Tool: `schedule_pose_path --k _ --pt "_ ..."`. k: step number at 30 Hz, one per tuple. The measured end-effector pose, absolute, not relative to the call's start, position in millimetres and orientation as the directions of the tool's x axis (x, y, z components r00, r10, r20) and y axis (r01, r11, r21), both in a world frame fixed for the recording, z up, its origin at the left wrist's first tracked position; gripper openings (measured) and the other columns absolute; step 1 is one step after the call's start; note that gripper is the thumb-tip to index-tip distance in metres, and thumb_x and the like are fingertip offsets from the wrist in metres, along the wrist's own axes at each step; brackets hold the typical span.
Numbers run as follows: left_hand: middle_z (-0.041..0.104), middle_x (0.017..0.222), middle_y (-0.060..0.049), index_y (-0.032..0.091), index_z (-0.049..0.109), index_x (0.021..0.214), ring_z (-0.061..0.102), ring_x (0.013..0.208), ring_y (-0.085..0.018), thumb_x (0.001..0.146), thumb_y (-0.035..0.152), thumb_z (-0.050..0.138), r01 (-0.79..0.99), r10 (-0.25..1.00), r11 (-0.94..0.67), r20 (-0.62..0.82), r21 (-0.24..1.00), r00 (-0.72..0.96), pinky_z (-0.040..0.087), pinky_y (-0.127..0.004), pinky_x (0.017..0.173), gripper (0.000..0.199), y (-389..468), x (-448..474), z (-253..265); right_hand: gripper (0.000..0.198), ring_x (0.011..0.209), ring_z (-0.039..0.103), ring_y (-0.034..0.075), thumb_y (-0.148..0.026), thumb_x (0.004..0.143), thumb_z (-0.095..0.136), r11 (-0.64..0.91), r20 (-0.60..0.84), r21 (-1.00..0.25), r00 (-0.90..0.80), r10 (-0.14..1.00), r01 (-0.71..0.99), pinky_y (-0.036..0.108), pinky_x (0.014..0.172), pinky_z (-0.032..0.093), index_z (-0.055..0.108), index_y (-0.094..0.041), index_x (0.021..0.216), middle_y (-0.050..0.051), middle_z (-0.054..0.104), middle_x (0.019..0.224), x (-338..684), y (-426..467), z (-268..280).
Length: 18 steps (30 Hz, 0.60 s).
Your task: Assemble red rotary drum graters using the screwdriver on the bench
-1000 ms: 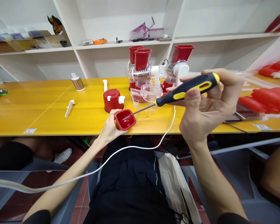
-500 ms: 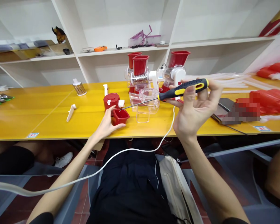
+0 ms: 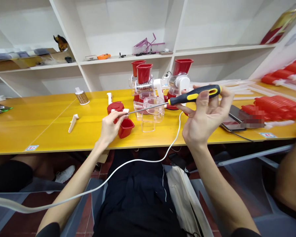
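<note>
In my right hand [image 3: 203,110] is a screwdriver [image 3: 193,95] with a black and yellow handle, its long metal shaft pointing left and slightly down. The fingertips of my left hand [image 3: 111,126] are pinched together at the tip of that shaft; whatever sits between them is too small to make out. Just under those fingers stands a red square-mouthed hopper [image 3: 126,127] on the table. A red round base [image 3: 115,107] lies behind my left hand, partly covered by it. To the right of the hopper is a clear plastic housing [image 3: 149,113].
Assembled red-topped rotary graters [image 3: 145,74] stand at the back of the yellow table [image 3: 46,128]. A grater drum [image 3: 82,96] and a white crank handle [image 3: 73,123] lie to the left. Red parts [image 3: 276,107] and a phone [image 3: 233,120] are at right. A white cable [image 3: 138,160] crosses in front.
My left hand has let go of the red hopper and risen to the screwdriver's tip, where its fingers now pinch. My right hand still holds the screwdriver. The view has shifted slightly.
</note>
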<state>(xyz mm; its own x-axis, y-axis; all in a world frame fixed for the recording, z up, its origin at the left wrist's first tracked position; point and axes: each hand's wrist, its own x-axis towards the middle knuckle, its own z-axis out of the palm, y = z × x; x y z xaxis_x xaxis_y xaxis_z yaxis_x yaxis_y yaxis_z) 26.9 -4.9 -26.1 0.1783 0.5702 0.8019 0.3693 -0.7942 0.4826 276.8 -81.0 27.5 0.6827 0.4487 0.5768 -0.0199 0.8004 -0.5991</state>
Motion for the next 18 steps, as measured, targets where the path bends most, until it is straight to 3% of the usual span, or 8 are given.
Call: schedule_pose_path --k 4,8,10,14,18 --pt "0.083 0.088 -0.008 0.017 0.08 0.097 0.079 0.078 -0.018 0.092 0.045 0.078 0.071 0.717 -0.692 0.695 0.718 -0.043 0.064 -0.029 0.08 0.029 -10.1 28.9 -5.2 0.044 0.094 0.077 0.012 -0.047 0.09 0.066 0.868 0.58 -0.497 0.737 0.348 -0.019 0.028 0.067 0.07 0.037 -0.023 0.114 0.002 0.066 0.119 292.4 -89.3 41.1" --pt "0.078 0.072 -0.004 0.016 0.072 0.082 0.075 0.064 -0.014 0.071 0.059 0.092 -0.226 0.833 -0.553 0.539 0.802 -0.124 0.062 -0.022 0.064 0.049 -27.0 35.9 11.0 0.046 0.09 0.077 0.01 -0.049 0.089 0.067 0.882 0.551 -0.464 0.755 0.354 -0.075 0.024 0.066 0.069 0.036 -0.021 0.109 0.002 0.068 0.116 291.1 -97.7 48.2" --pt "0.074 0.067 -0.002 0.015 0.068 0.076 0.071 0.058 -0.011 0.067 0.059 0.094 -0.323 0.889 -0.454 0.449 0.831 -0.094 0.057 -0.017 0.055 0.052 -37.8 40.4 16.8 0.047 0.09 0.076 0.009 -0.05 0.089 0.067 0.881 0.545 -0.463 0.751 0.372 -0.1 0.026 0.068 0.07 0.036 -0.021 0.109 0.001 0.067 0.117 284.1 -101.3 48.4" --pt "0.067 0.066 0.003 0.014 0.063 0.07 0.061 0.051 -0.002 0.074 0.048 0.094 -0.475 0.967 -0.244 0.252 0.846 -0.048 0.044 -0.009 0.044 0.046 -54.6 48.6 26.4 0.047 0.09 0.075 0.008 -0.05 0.089 0.069 0.897 0.577 -0.43 0.734 0.359 -0.101 0.026 0.068 0.071 0.038 -0.022 0.109 -0.002 0.066 0.11 271.0 -108.1 47.1" --pt "0.064 0.065 0.004 0.013 0.063 0.072 0.057 0.049 0.0 0.079 0.039 0.092 -0.547 0.996 -0.085 0.09 0.833 -0.016 0.044 -0.007 0.044 0.039 -60.5 53.4 31.2 0.041 0.086 0.075 0.007 -0.046 0.093 0.065 0.913 0.614 -0.4 0.719 0.326 -0.072 0.025 0.064 0.07 0.037 -0.022 0.109 -0.003 0.066 0.107 263.7 -110.7 47.3"
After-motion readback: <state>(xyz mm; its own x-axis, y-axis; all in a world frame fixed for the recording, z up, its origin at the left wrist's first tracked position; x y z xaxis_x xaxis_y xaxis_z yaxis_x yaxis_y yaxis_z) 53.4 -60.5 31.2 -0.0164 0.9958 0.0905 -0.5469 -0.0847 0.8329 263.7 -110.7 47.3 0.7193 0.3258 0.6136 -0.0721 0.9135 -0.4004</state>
